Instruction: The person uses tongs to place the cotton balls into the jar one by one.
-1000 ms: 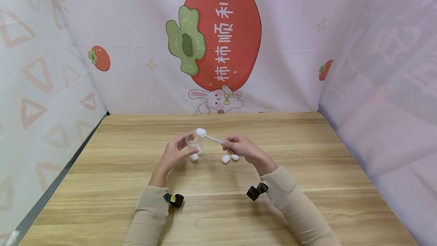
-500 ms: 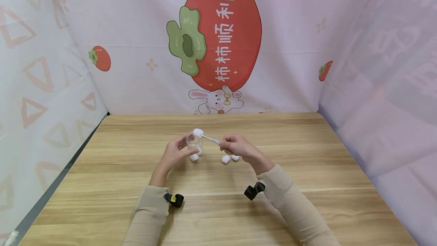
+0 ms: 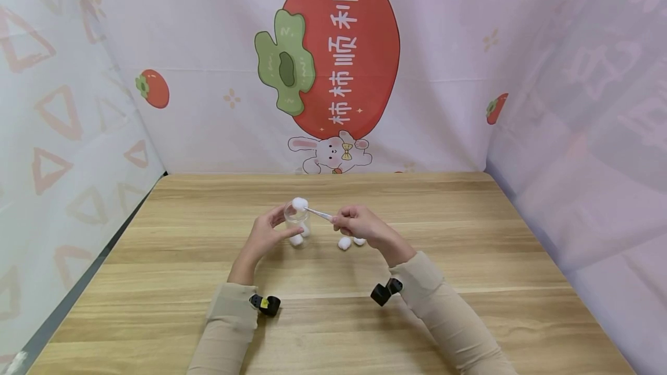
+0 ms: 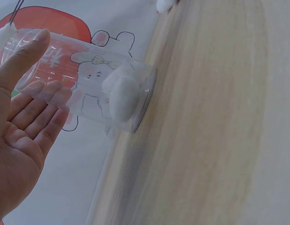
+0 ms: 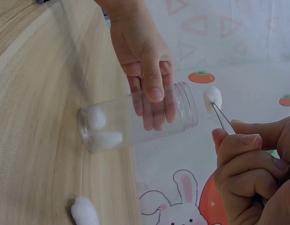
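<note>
Head | L hand (image 3: 267,232) grips clr jar (image 3: 299,222) | R hand (image 3: 359,223) pinches tweezers (image 3: 319,213) w/ cotton ball (image 3: 299,203) abv jar

White cotton balls (image 3: 344,243), silvery tweezers (image 3: 320,213), tan wood-grain table (image 3: 333,334)

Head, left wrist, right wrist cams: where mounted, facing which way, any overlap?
Head: on the head, facing forward and down at the table; left hand, right hand and sleeves show.
Left wrist: at the left wrist, facing the jar; left hand shows.
Right wrist: at the right wrist, facing the jar and tweezers; both hands show.
Shared by both wrist views: jar, tweezers, pinched cotton ball.
</note>
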{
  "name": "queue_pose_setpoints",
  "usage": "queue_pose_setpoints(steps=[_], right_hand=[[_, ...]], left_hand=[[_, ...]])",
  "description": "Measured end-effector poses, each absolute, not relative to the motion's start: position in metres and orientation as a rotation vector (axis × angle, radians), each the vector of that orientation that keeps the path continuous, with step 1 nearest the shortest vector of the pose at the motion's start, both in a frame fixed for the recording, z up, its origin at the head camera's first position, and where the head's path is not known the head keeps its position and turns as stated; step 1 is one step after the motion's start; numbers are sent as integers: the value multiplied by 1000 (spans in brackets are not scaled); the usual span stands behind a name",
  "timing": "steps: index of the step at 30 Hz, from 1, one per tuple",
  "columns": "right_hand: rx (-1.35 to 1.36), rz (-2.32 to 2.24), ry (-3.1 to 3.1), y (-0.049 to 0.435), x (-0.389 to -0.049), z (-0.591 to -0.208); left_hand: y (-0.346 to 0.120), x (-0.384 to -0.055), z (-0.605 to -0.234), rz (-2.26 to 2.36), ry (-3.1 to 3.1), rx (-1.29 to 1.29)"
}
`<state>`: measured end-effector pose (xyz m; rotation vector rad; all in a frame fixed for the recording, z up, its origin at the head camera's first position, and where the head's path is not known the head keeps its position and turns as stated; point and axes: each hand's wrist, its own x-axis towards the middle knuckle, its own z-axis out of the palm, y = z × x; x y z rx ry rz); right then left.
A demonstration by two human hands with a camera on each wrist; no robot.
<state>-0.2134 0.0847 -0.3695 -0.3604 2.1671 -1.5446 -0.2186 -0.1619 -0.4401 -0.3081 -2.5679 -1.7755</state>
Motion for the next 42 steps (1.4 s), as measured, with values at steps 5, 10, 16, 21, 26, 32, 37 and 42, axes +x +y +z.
queue_pose_setpoints(steps=[5, 10, 16, 21, 26, 32, 37, 42], right_hand=[[-365, -1544, 2180, 83, -214, -371], [-355, -1539, 2183, 82, -215, -373], [-343, -1546, 2179, 81, -217, -376], [-333, -1544, 2171, 80, -217, -378], [-304, -1524, 2180, 79, -218, -381], [-278, -1507, 2174, 79, -219, -380], [-291, -1495, 2167, 80, -218, -378], [-288, -1498, 2160, 80, -218, -377]], left_hand=[[-162, -218, -440, -1785, -2567, -309], [-162, -217, -441, -1786, -2569, -311], [-161, -218, -440, -1787, -2560, -318], [-161, -218, -440, -1797, -2558, -318], [-161, -218, -440, -1802, -2558, -311], [-161, -218, -440, -1805, -2558, -308], [-161, -219, -440, -1803, -2550, -316], [-162, -218, -439, -1809, -2545, -327]])
